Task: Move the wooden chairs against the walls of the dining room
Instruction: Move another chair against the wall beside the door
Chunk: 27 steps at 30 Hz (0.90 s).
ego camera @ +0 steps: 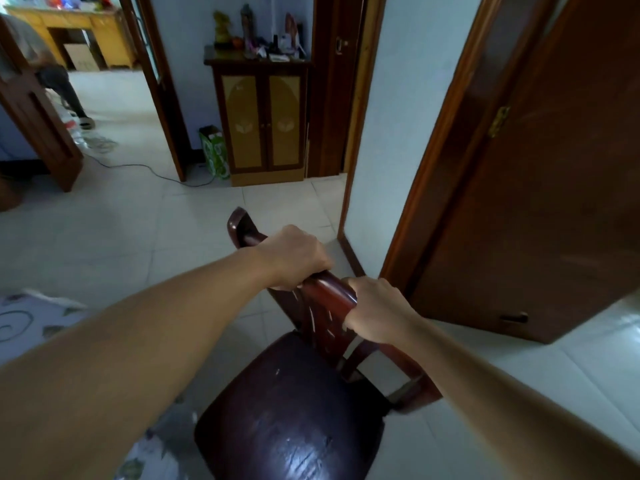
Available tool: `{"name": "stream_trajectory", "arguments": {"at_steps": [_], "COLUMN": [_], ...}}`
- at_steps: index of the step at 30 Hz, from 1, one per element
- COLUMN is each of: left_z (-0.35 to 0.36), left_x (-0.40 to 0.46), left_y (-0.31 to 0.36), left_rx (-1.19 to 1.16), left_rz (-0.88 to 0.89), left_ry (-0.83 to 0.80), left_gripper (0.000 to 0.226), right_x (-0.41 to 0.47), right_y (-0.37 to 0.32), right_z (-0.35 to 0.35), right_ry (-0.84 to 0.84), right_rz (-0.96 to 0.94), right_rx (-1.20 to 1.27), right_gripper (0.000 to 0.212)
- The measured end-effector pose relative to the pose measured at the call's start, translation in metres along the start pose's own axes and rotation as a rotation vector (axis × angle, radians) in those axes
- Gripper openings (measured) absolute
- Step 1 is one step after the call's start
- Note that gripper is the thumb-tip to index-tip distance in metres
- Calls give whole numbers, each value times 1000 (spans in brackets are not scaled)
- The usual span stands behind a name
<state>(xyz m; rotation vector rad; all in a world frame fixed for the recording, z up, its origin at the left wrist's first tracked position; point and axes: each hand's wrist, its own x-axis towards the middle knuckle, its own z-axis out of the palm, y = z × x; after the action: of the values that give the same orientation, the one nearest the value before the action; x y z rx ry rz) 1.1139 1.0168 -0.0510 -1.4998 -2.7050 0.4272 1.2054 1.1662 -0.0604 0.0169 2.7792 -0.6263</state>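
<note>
Hands grip the curved top rail of a dark wooden chair [294, 407] in a tiled room, seen from the head camera looking down along two bare forearms. The left hand [294, 259] wraps its fingers over the rail toward the chair's far end, knuckles up, while the right hand [375, 311] clasps the same rail nearer the camera, fingers curled round its edge. The chair stands on the pale tiled floor [121, 237] with its glossy, scuffed seat toward the camera and its carved backrest pointing away, close to the corner of a light blue wall [391, 133] whose dark skirting runs just beyond the backrest. To the right of the chair an open brown door [554, 185] with a brass hinge leans into the room, its lower edge near the chair's rear leg. Well beyond the chair, against the far wall, stands a small cabinet [261, 119] with two yellow panelled doors and a clutter of bottles and figurines on top; a green carton [214, 152] sits on the floor beside it. A dark cable [138, 166] trails across the tiles left of the cabinet. Far left of the chair, through a doorway, the legs of a second person [62, 88] show, and a yellow wooden desk [76, 29] stands behind. A patterned floor mat [27, 323] lies left of the chair, beneath the left forearm.
</note>
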Motion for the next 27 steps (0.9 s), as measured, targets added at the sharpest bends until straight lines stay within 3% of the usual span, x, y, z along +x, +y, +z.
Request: {"name": "stream_trajectory", "arguments": {"at_steps": [7,14,21,27], "left_z": [-26,-53,-80,-109], "left_x": [28,57,61,61], "left_y": [108,200,299,383], "left_rx": [-15,-68,40,23], "left_rz": [176,408,617,765], "left_ry": [85,70,59,130], "left_gripper": [19,18,19,12], "right_x": [-99,-187,-286,-377], "right_y": [70,123,152,183], "right_z": [-8,-4,14,16], "right_ry": [-2,59,149,172], "right_rz": [139,352,522,560], "right_rx": [27,80,68,132], "right_gripper": [46,40,46,23]}}
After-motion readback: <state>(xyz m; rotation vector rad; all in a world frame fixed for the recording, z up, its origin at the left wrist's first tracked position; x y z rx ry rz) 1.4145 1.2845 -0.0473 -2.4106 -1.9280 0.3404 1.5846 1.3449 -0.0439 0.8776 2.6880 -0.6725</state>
